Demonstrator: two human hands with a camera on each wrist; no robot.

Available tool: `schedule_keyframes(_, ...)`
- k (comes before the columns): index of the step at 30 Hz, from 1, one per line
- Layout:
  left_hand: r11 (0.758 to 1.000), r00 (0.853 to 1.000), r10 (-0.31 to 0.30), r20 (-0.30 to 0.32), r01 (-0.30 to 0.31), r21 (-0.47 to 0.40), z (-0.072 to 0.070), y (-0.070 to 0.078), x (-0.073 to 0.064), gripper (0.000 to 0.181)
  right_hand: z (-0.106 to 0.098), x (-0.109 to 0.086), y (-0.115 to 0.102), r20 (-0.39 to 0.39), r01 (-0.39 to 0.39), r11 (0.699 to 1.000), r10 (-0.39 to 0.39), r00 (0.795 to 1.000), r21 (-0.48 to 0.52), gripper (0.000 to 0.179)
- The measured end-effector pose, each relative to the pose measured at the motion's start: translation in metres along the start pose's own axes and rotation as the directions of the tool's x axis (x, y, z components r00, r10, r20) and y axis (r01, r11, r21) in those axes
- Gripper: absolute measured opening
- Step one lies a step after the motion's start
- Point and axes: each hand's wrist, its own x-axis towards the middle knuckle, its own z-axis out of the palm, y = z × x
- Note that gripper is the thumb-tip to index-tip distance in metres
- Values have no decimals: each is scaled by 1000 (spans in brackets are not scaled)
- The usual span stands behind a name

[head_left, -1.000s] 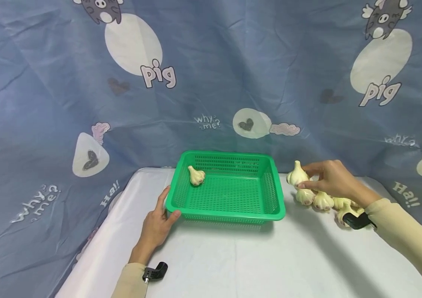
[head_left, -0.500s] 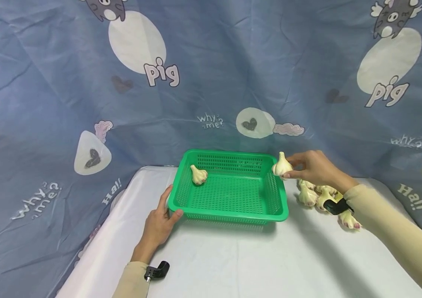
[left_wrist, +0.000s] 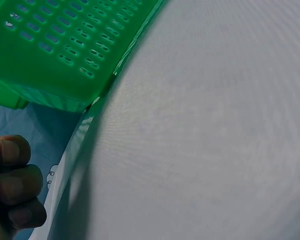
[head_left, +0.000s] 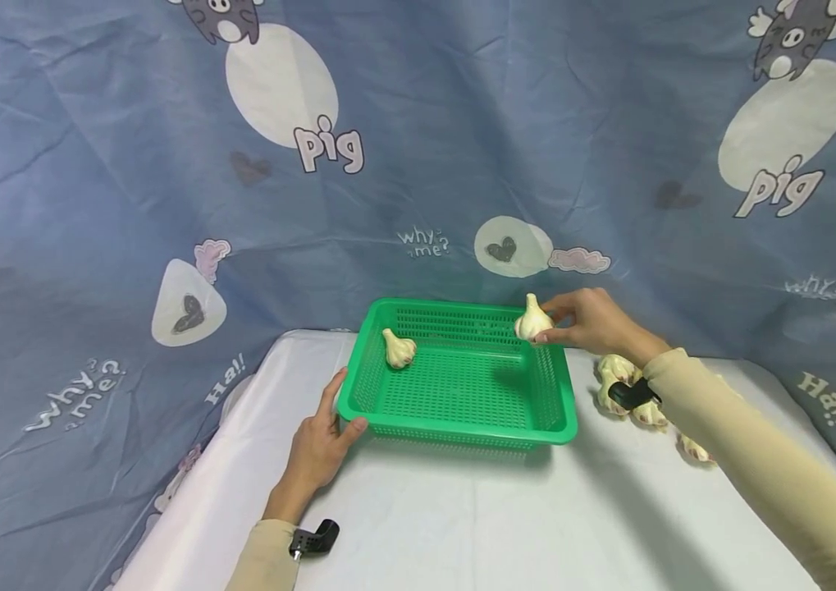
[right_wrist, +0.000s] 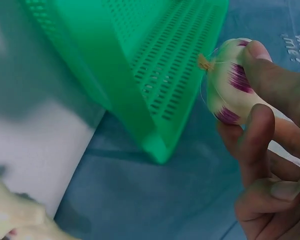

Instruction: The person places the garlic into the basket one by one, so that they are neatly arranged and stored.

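Note:
A garlic bulb [head_left: 533, 322], stem up in the head view, is pinched between the thumb and fingers of my right hand [head_left: 589, 322] over the right rear corner of a green plastic basket [head_left: 454, 424]. The right wrist view shows the purple streaks and dry root end of this bulb [right_wrist: 229, 82]. Inside the basket, by its left wall, lies another garlic bulb [head_left: 400, 353]. My left hand [head_left: 318, 447] holds the basket's front left corner, thumb at the front rim and fingers along the left side. Curled fingers [left_wrist: 17, 182] show beside the basket in the left wrist view.
Right of the basket, several more garlic bulbs [head_left: 613, 377] lie on the white tabletop [head_left: 418, 517], partly hidden by my right forearm [head_left: 742, 443]. A blue printed cloth [head_left: 388, 180] hangs behind the table.
My right hand has carried the garlic bulb leftward from the pile to above the basket's right rear corner. The left hand keeps its hold on the basket, and the head view has shifted slightly.

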Motion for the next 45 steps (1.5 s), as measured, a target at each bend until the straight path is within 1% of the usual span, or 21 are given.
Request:
schedule_keyframes(2, 1000, 1000, 1, 2, -1, -4, 0, 0, 0, 89, 4, 4, -3, 10, -6, 1000, 6, 1000, 1, 60)
schedule_keyframes(6, 1000, 1000, 2, -3, -2, -8, 0, 0, -1, 89, 12, 13, -7, 35, -6, 1000, 6, 999, 3, 63)
schedule_keyframes(12, 1000, 1000, 3, 0, -3, -31, 1, -2, 0, 89, 26, 27, -10, 47, 10, 1000, -9, 999, -12, 62)
schedule_keyframes(17, 999, 1000, -8, 3, 8, -39, 1, -1, 1, 88, 38, 36, -15, 70, 14, 1000, -15, 997, 19, 61)
schedule_keyframes(23, 999, 1000, -11, 8, 11, -47, -1, 1, 2, 89, 52, 49, -22, 74, 32, 999, -34, 997, 16, 60)
schedule_keyframes(31, 999, 1000, -8, 20, 9, -50, -2, 0, 0, 89, 71, 66, -29, 80, 54, 998, -57, 995, 44, 60)
schedule_keyframes(34, 999, 1000, -6, 21, 7, -47, -2, 0, 0, 90, 77, 72, -32, 82, 47, 998, -50, 995, 38, 61)
schedule_keyframes(40, 999, 1000, 9, 17, -8, -51, -3, 0, 1, 90, 88, 83, -35, 113, 22, 999, -26, 993, 41, 60)
schedule_keyframes(45, 999, 1000, 8, 18, -7, -49, -2, -2, 1, 89, 99, 90, -33, 139, 5, 999, -10, 990, 40, 59)
